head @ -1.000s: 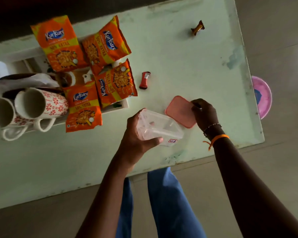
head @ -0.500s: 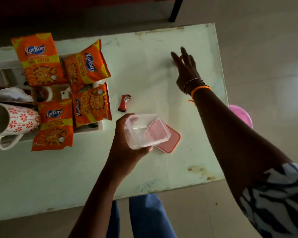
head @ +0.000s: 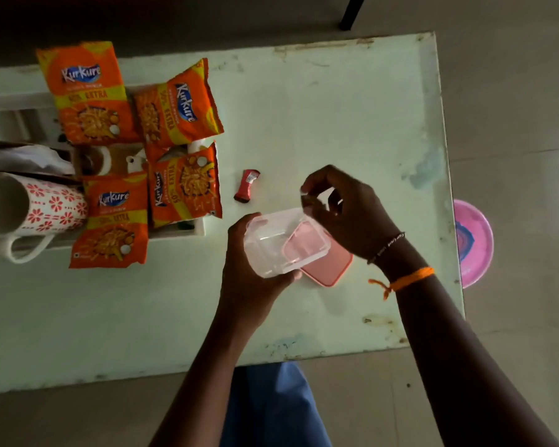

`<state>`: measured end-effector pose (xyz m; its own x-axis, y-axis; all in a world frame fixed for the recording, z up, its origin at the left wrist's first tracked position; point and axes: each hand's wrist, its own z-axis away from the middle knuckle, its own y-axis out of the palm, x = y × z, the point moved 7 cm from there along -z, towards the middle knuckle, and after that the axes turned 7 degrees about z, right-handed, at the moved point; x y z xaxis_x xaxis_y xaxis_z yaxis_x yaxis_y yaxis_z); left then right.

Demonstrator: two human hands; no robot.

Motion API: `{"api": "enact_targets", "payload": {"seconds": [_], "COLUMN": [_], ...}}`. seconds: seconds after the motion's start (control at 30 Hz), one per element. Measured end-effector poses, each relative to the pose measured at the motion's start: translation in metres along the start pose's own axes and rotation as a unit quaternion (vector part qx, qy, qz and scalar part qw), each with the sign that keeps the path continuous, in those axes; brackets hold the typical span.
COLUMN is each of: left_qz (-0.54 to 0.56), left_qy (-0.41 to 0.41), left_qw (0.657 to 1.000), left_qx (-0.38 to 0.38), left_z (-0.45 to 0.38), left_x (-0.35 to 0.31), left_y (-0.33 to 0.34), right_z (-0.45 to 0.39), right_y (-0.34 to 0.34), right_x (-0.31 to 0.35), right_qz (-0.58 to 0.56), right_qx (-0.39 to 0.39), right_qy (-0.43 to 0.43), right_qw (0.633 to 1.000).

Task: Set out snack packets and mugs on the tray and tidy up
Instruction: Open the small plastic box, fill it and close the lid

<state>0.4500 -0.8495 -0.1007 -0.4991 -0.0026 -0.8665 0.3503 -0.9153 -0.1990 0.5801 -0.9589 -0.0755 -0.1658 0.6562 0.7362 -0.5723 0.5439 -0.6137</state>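
Several orange snack packets (head: 88, 91) lie across the white tray (head: 175, 232) at the table's left. A white mug with red flowers (head: 39, 204) lies on its side there. My left hand (head: 249, 279) holds a clear plastic box (head: 281, 243) just above the table. A pink lid (head: 329, 269) lies flat under and beside the box. My right hand (head: 349, 211) hovers over the box's far rim, its fingertips pinched on something small that I can barely make out. A red wrapped sweet (head: 247, 185) lies on the table between the tray and the box.
The pale green table (head: 336, 108) has worn edges; its right edge is close to my right wrist. A pink plate (head: 473, 243) lies on the floor beyond that edge. A dark furniture leg (head: 352, 11) stands past the far edge.
My right hand let go of the pink lid, reached to the far side of the table, then came back over the box with fingers pinched. The brown sweet is gone from the table.
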Motion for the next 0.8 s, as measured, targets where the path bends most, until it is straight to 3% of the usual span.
{"api": "enact_targets", "payload": {"seconds": [0.13, 0.3, 0.4, 0.53, 0.63, 0.7, 0.8], "left_qz": [-0.014, 0.026, 0.033, 0.032, 0.039, 0.048, 0.046], "left_qy": [0.012, 0.010, 0.009, 0.007, -0.002, -0.009, -0.008], "left_qw": [1.000, 0.999, 0.998, 0.997, 0.997, 0.997, 0.997], "left_qx": [-0.005, -0.043, -0.058, -0.071, -0.061, -0.052, -0.054], "left_z": [0.002, 0.009, 0.018, 0.033, 0.040, 0.043, 0.046], "left_x": [-0.004, 0.001, 0.006, 0.014, 0.020, 0.023, 0.022], "left_y": [-0.004, -0.027, -0.046, -0.071, -0.081, -0.084, -0.088], "right_z": [0.014, -0.022, -0.052, -0.070, -0.070, -0.064, -0.044], "right_y": [0.017, 0.013, 0.042, 0.099, 0.111, 0.104, 0.074], "right_x": [0.019, 0.021, 0.033, 0.036, 0.022, 0.017, 0.020], "right_qz": [0.027, 0.077, 0.169, 0.308, 0.380, 0.377, 0.249], "right_qx": [0.072, -0.048, 0.010, 0.155, 0.153, 0.115, 0.027], "right_qy": [-0.023, -0.013, -0.075, -0.154, -0.140, -0.101, -0.027], "right_qw": [0.997, 0.996, 0.983, 0.926, 0.901, 0.913, 0.968]}}
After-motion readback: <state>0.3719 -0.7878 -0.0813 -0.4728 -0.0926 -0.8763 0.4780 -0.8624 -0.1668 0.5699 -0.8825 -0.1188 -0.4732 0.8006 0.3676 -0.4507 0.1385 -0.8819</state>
